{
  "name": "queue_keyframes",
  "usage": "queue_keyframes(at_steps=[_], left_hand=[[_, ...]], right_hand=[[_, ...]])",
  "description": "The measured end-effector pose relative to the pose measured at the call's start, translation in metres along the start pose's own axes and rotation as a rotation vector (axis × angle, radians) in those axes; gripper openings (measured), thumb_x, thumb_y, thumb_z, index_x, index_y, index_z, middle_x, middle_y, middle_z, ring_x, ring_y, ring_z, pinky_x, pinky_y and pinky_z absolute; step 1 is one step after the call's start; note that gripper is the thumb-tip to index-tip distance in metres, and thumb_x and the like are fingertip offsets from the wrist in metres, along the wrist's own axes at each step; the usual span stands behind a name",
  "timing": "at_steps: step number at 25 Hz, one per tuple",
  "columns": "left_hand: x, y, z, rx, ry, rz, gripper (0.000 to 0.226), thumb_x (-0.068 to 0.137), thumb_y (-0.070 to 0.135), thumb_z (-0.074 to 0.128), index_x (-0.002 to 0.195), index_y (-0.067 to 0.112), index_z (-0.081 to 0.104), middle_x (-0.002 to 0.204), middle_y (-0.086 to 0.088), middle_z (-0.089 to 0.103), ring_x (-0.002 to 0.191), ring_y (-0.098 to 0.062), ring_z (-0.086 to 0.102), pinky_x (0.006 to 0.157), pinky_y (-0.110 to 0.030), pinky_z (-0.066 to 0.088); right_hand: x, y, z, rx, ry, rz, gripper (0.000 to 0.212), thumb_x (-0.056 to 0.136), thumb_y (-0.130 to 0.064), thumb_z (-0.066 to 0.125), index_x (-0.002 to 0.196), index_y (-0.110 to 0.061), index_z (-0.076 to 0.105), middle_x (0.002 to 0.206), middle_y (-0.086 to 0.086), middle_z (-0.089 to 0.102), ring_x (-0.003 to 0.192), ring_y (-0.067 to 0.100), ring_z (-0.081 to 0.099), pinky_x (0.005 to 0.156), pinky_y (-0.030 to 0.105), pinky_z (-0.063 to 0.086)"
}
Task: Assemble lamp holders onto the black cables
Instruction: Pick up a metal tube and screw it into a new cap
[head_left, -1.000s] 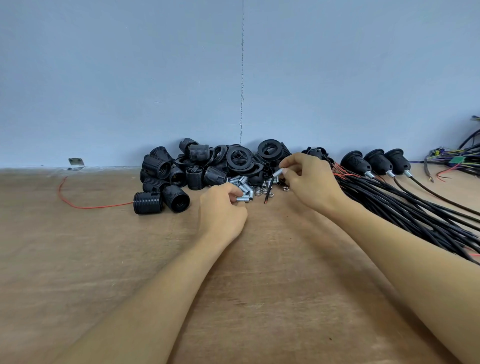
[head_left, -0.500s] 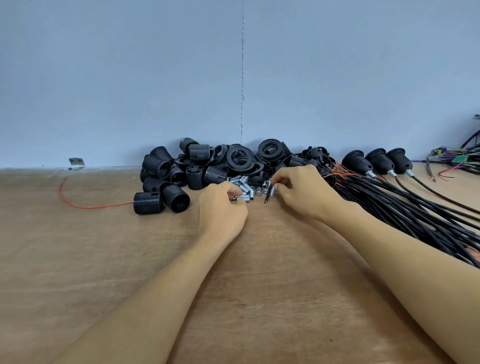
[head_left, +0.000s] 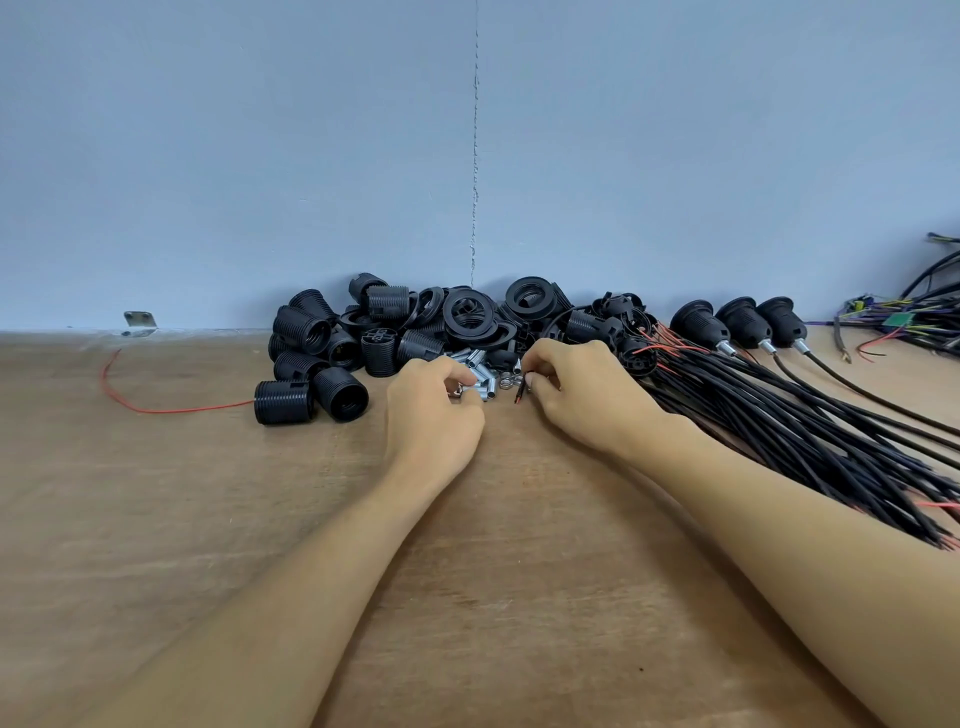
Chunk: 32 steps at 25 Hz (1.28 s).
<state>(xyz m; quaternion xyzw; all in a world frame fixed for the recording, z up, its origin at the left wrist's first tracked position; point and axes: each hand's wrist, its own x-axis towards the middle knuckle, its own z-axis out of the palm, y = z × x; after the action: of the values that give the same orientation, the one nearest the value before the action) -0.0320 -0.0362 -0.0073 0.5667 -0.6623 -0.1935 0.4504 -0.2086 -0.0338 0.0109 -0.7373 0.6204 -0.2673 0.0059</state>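
A heap of black lamp holder parts (head_left: 415, 332) lies against the wall, with small silver metal tubes and nuts (head_left: 488, 374) in front of it. My left hand (head_left: 434, 410) rests on the table with its fingertips curled around small silver pieces at the edge of that pile. My right hand (head_left: 576, 395) is low on the table and pinches the stripped end of a black cable (head_left: 519, 395) next to the nuts. A thick bundle of black cables (head_left: 805, 436) fans out to the right, under my right forearm.
Three holders fitted on cables (head_left: 737, 322) lie at the back right. Coloured wires and a green part (head_left: 904, 322) sit at the far right. A loose red wire (head_left: 156, 408) curls on the wooden table at left, near a metal bracket (head_left: 139, 323).
My right hand has come down from above the pile to the table surface, bringing the cable end beside the nuts. My left hand has stayed in place at the silver parts.
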Motion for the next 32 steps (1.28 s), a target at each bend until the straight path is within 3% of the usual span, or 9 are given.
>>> queue_keyframes(at_steps=[7,12,18,21,23,25,27,32], left_hand=[[-0.013,0.012,-0.002,-0.006,-0.032,0.243,0.015,0.090,0.006,0.065,0.091,0.018,0.074,0.097,0.008,0.063,0.074,0.003,0.052,0.069,-0.002,0.036],[-0.016,0.014,0.000,0.021,-0.057,0.331,0.016,0.089,0.006,0.067,0.087,0.020,0.074,0.094,0.009,0.064,0.076,0.009,0.051,0.073,0.001,0.033],[-0.022,0.016,0.000,0.042,-0.174,0.374,0.020,0.085,0.005,0.068,0.083,0.024,0.074,0.062,0.021,0.057,0.066,0.009,0.057,0.062,0.000,0.036],[-0.025,0.019,0.002,-0.093,-0.165,0.242,0.017,0.089,0.010,0.067,0.084,0.026,0.072,0.059,0.018,0.065,0.051,0.003,0.058,0.054,-0.004,0.039],[-0.027,0.024,0.004,-0.314,-0.171,0.043,0.008,0.095,0.016,0.064,0.090,0.021,0.068,0.068,0.008,0.073,0.043,-0.004,0.059,0.047,-0.014,0.044],[-0.030,0.032,0.005,-0.575,-0.244,-0.171,0.007,0.101,0.018,0.060,0.097,0.014,0.064,0.075,-0.003,0.075,0.048,-0.017,0.065,0.045,-0.026,0.050],[-0.029,0.035,0.004,-0.780,-0.340,-0.305,0.014,0.104,0.018,0.057,0.100,0.006,0.064,0.079,-0.011,0.074,0.056,-0.021,0.069,0.051,-0.028,0.055],[-0.021,0.028,-0.007,-1.061,-0.478,-0.444,0.010,0.100,0.005,0.059,0.092,0.006,0.065,0.085,-0.013,0.077,0.070,-0.021,0.075,0.062,-0.025,0.060]], right_hand=[[-0.008,0.002,-0.005,0.018,-0.013,0.008,0.021,0.098,-0.018,0.053,0.115,-0.020,0.067,0.099,0.004,0.074,0.097,0.027,0.065,0.087,0.038,0.052],[-0.030,0.007,-0.010,0.087,-0.005,-0.085,0.014,0.093,-0.024,0.066,0.105,-0.028,0.072,0.085,-0.010,0.070,0.073,0.003,0.057,0.078,0.028,0.049],[-0.035,0.001,-0.007,0.211,0.001,-0.063,0.015,0.086,-0.018,0.075,0.098,-0.028,0.074,0.080,-0.011,0.069,0.074,-0.001,0.061,0.072,0.011,0.043],[-0.035,-0.006,-0.008,0.404,0.103,0.021,0.014,0.083,-0.014,0.078,0.095,-0.022,0.077,0.080,-0.008,0.072,0.075,-0.002,0.065,0.074,0.009,0.046],[-0.035,-0.010,-0.011,0.557,0.152,0.075,0.014,0.082,-0.016,0.081,0.094,-0.021,0.076,0.081,-0.005,0.074,0.077,0.001,0.067,0.073,0.011,0.048],[-0.037,-0.012,-0.011,0.637,0.187,0.088,0.015,0.082,-0.016,0.082,0.093,-0.022,0.075,0.080,-0.007,0.074,0.076,0.001,0.068,0.072,0.011,0.048],[-0.039,-0.012,-0.012,0.686,0.207,0.102,0.015,0.082,-0.018,0.083,0.094,-0.023,0.075,0.078,-0.006,0.074,0.075,0.001,0.068,0.072,0.012,0.049],[-0.043,-0.011,-0.013,0.753,0.180,0.110,0.018,0.082,-0.024,0.083,0.097,-0.022,0.073,0.083,-0.005,0.077,0.082,0.009,0.073,0.086,0.031,0.057]])
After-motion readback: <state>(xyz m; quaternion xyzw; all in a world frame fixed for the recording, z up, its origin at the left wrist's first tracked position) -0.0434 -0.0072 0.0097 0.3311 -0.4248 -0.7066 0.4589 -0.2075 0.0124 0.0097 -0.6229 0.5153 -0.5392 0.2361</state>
